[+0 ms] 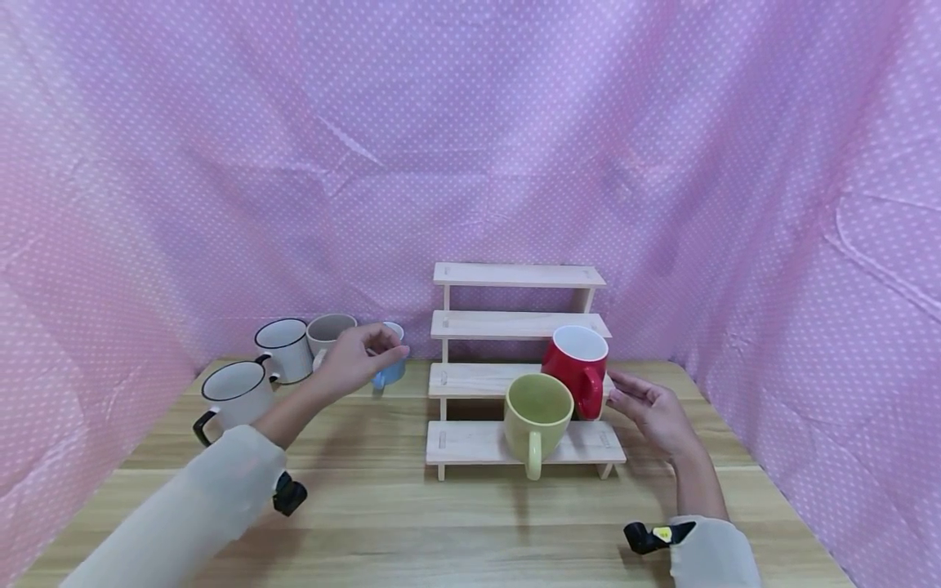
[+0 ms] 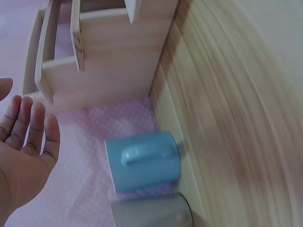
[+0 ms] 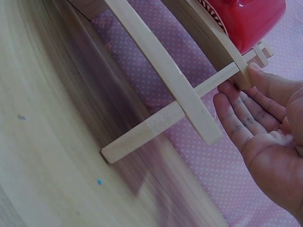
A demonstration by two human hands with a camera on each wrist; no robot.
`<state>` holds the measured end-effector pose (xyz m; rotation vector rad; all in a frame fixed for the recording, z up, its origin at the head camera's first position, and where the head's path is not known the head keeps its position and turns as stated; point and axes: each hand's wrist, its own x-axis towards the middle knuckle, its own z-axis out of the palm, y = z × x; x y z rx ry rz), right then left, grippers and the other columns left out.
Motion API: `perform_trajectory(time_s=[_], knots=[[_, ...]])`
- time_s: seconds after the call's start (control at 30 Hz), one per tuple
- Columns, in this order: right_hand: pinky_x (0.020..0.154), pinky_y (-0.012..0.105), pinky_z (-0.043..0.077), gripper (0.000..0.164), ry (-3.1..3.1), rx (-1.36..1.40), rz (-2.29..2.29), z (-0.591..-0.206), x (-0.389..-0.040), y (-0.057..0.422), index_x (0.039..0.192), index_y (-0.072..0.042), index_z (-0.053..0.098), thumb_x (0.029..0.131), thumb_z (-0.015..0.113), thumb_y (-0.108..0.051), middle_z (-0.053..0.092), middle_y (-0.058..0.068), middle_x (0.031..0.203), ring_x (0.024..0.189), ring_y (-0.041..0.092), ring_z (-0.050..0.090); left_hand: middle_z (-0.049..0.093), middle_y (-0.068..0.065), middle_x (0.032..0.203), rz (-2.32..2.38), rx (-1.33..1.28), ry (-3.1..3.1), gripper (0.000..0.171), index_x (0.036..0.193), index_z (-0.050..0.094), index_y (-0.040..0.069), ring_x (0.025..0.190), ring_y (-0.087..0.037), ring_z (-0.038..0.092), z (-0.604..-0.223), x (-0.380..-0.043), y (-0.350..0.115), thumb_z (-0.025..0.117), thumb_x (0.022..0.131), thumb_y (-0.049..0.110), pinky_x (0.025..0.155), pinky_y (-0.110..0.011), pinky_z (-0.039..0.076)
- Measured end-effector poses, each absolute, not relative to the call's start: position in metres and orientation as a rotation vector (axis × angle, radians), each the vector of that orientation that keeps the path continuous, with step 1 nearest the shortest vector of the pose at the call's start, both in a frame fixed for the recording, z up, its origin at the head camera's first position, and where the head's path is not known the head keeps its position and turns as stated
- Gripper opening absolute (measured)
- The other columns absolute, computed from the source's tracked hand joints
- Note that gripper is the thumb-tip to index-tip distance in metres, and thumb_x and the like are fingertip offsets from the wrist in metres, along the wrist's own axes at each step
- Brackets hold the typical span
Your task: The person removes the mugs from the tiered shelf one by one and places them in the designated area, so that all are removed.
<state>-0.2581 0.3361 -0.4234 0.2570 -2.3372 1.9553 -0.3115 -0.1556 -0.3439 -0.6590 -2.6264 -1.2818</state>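
Observation:
My left hand [image 1: 360, 357] hovers in front of the light blue mug [image 1: 391, 372] with nothing in it. In the left wrist view, its fingers [image 2: 34, 125] are loosely extended, apart from that mug. At the right end of the tiered wooden shelf [image 1: 470, 443], my right hand [image 1: 657, 415] pinches the second board from the bottom, thumb [image 3: 272, 85] on one side and fingertips on the other. A red mug [image 1: 569, 367] with a white inside stands on that board, its handle facing forward. Below it, a yellow-green mug [image 1: 531, 416] sits on the lowest board.
Left of the blue mug stand a grey-beige mug [image 1: 327, 329] and two white mugs with dark rims, one further back [image 1: 289, 357] and one nearer [image 1: 246, 400]. A pink dotted curtain [image 1: 470, 163] hangs behind the wood-grain table [image 1: 412, 531].

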Motion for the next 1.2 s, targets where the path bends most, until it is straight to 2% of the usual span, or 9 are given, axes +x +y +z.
perform_trajectory(time_s=[0.07, 0.23, 0.43, 0.57, 0.97, 1.07, 1.2], knots=[[0.092, 0.020, 0.055, 0.059, -2.331, 0.257, 1.960, -0.423, -0.258, 0.336, 0.147, 0.015, 0.041, 0.101, 0.067, -0.013, 0.065, -0.006, 0.129, 0.106, 0.004, 0.069, 0.069, 0.000, 0.092, -1.295, -0.682, -2.620, 0.022, 0.098, 0.069, 0.015, 0.087, -0.019, 0.063, -0.344, -0.312, -0.147, 0.074, 0.096, 0.036, 0.076, -0.035, 0.053], [0.093, 0.020, 0.055, 0.059, -2.341, 0.244, 1.955, -0.423, -0.257, 0.336, 0.147, 0.014, 0.041, 0.101, 0.066, -0.013, 0.064, 0.000, 0.133, 0.106, 0.003, 0.068, 0.069, 0.000, 0.091, -1.364, -0.748, -2.590, 0.021, 0.097, 0.069, 0.013, 0.086, -0.018, 0.064, -0.343, -0.312, -0.124, 0.075, 0.096, 0.033, 0.077, -0.035, 0.053], [0.093, 0.019, 0.054, 0.059, -2.377, 0.217, 1.927, -0.422, -0.256, 0.336, 0.149, 0.011, 0.041, 0.102, 0.066, -0.015, 0.052, 0.025, 0.147, 0.107, 0.003, 0.068, 0.070, 0.002, 0.090, -1.382, -0.867, -2.568, 0.019, 0.100, 0.070, 0.013, 0.083, -0.017, 0.065, -0.344, -0.310, -0.098, 0.074, 0.096, 0.032, 0.074, -0.033, 0.055], [0.095, 0.020, 0.054, 0.059, -2.382, 0.209, 1.938, -0.421, -0.256, 0.336, 0.150, 0.010, 0.041, 0.102, 0.065, -0.016, 0.044, 0.033, 0.150, 0.107, 0.003, 0.068, 0.069, 0.002, 0.091, -1.397, -0.918, -2.571, 0.019, 0.101, 0.070, 0.015, 0.083, -0.017, 0.064, -0.343, -0.307, -0.082, 0.073, 0.097, 0.033, 0.072, -0.033, 0.054], [0.094, 0.018, 0.054, 0.061, -2.379, 0.208, 1.951, -0.421, -0.257, 0.336, 0.150, 0.010, 0.040, 0.102, 0.066, -0.017, 0.045, 0.030, 0.151, 0.107, 0.003, 0.068, 0.070, 0.004, 0.095, -1.377, -1.071, -2.582, 0.022, 0.112, 0.071, 0.011, 0.084, -0.014, 0.065, -0.336, -0.301, -0.041, 0.071, 0.098, 0.028, 0.071, -0.030, 0.055], [0.094, 0.019, 0.054, 0.061, -2.366, 0.210, 1.965, -0.421, -0.257, 0.337, 0.150, 0.011, 0.040, 0.102, 0.066, -0.016, 0.056, 0.019, 0.144, 0.107, 0.003, 0.068, 0.071, 0.004, 0.097, -1.352, -1.118, -2.581, 0.025, 0.114, 0.071, 0.009, 0.086, -0.012, 0.065, -0.334, -0.298, -0.031, 0.071, 0.098, 0.028, 0.075, -0.029, 0.056], [0.094, 0.019, 0.054, 0.061, -2.348, 0.226, 1.984, -0.422, -0.257, 0.337, 0.149, 0.012, 0.039, 0.101, 0.066, -0.015, 0.061, 0.006, 0.137, 0.107, 0.004, 0.068, 0.071, 0.004, 0.098, -1.348, -1.168, -2.559, 0.023, 0.114, 0.070, 0.011, 0.087, -0.010, 0.065, -0.328, -0.292, -0.019, 0.071, 0.098, 0.027, 0.077, -0.028, 0.056]])
